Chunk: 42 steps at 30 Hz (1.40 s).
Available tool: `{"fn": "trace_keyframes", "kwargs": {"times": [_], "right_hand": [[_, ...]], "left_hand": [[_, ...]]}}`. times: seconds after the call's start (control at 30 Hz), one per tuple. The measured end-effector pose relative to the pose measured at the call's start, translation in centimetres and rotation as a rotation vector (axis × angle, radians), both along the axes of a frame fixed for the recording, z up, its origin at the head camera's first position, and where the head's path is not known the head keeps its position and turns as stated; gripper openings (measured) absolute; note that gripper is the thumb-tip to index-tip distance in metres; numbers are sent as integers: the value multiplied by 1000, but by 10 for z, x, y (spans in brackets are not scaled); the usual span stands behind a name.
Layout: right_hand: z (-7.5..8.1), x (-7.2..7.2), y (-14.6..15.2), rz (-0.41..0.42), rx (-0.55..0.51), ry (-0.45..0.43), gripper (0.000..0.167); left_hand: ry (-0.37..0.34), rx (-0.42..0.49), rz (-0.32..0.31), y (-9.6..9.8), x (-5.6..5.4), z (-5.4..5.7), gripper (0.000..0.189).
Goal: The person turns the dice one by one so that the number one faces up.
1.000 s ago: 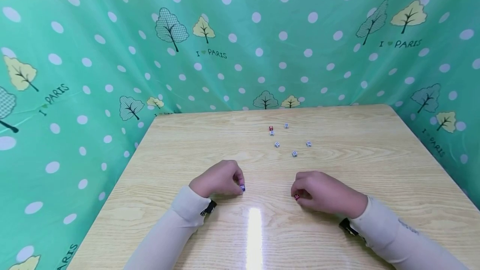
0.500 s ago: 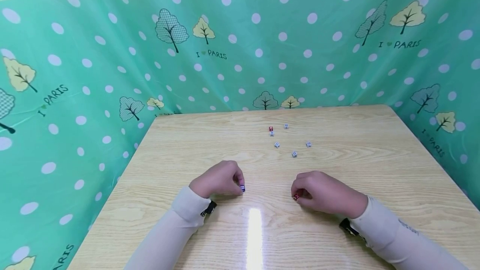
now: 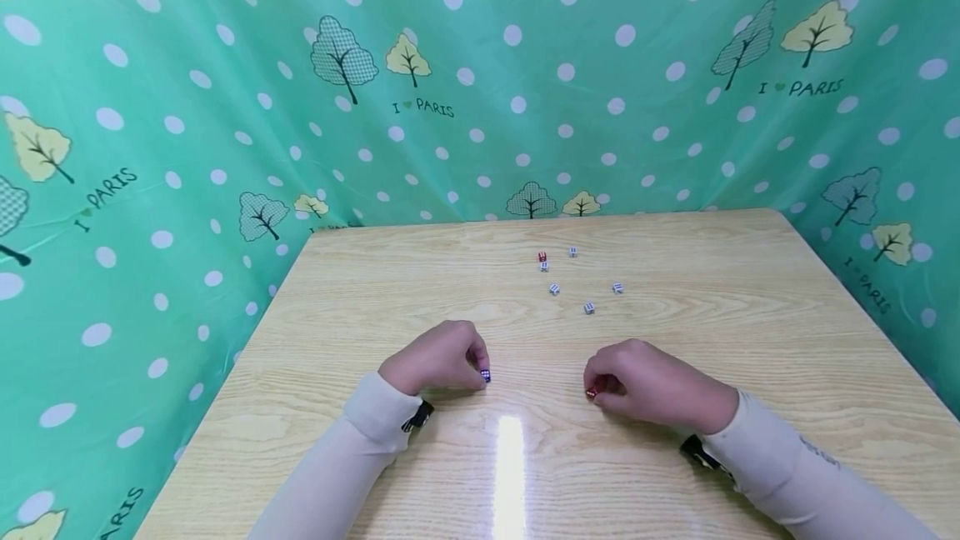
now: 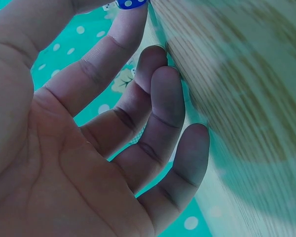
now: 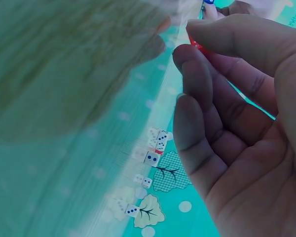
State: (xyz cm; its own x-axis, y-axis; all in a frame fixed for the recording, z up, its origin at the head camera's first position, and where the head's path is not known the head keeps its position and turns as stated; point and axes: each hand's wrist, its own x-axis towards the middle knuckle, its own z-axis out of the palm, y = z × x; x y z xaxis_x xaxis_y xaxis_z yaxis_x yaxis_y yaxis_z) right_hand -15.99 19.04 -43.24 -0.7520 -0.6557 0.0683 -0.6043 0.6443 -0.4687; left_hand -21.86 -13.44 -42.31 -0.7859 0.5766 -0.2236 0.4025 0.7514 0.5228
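Observation:
My left hand [image 3: 438, 354] pinches a blue die [image 3: 485, 376] between thumb and index finger, low over the wooden table [image 3: 390, 290]. In the left wrist view the blue die [image 4: 131, 4] is cut off at the top edge, and the other fingers [image 4: 165, 106] bend loosely beside the tabletop. Across from it, my right hand [image 3: 648, 382] holds a red die [image 3: 591, 393] by thumb and fingertips, close to the table. Only a sliver of that red die [image 5: 194, 43] shows in the right wrist view; the fingers hide most of it.
Farther back on the table lie several white dice, among them a front one [image 3: 588, 308] and a right one [image 3: 618, 288]. Another red die [image 3: 542, 257] touches or overlaps a white die [image 3: 544, 267]. A green dotted curtain [image 3: 480, 90] encloses the table's back and sides.
The red die in my right fingers has turned, showing a different face, and the right hand has shifted very slightly. My left hand and the blue die have stayed in place.

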Motion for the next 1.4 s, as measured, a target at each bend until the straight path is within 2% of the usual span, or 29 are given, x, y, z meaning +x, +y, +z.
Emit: {"fn": "trace_keyframes", "kwargs": {"times": [0.2, 0.53, 0.73, 0.97, 1.13, 1.4], "right_hand": [[-3, -4, 5, -10, -36, -47, 18], [-7, -9, 9, -9, -35, -97, 19], [-6, -8, 7, 1, -24, -51, 19], [-1, 0, 2, 58, 19, 60, 21], [-2, 4, -2, 11, 61, 104, 11], [-1, 5, -5, -6, 86, 134, 14]], "left_hand": [[3, 3, -4, 0, -1, -1, 17], [-10, -11, 3, -1, -1, 0, 16], [-14, -7, 6, 0, -1, -1, 16], [-12, -4, 5, 0, -1, -1, 16], [-9, -7, 2, 0, 0, 0, 16], [-15, -11, 8, 0, 0, 1, 16]]}}
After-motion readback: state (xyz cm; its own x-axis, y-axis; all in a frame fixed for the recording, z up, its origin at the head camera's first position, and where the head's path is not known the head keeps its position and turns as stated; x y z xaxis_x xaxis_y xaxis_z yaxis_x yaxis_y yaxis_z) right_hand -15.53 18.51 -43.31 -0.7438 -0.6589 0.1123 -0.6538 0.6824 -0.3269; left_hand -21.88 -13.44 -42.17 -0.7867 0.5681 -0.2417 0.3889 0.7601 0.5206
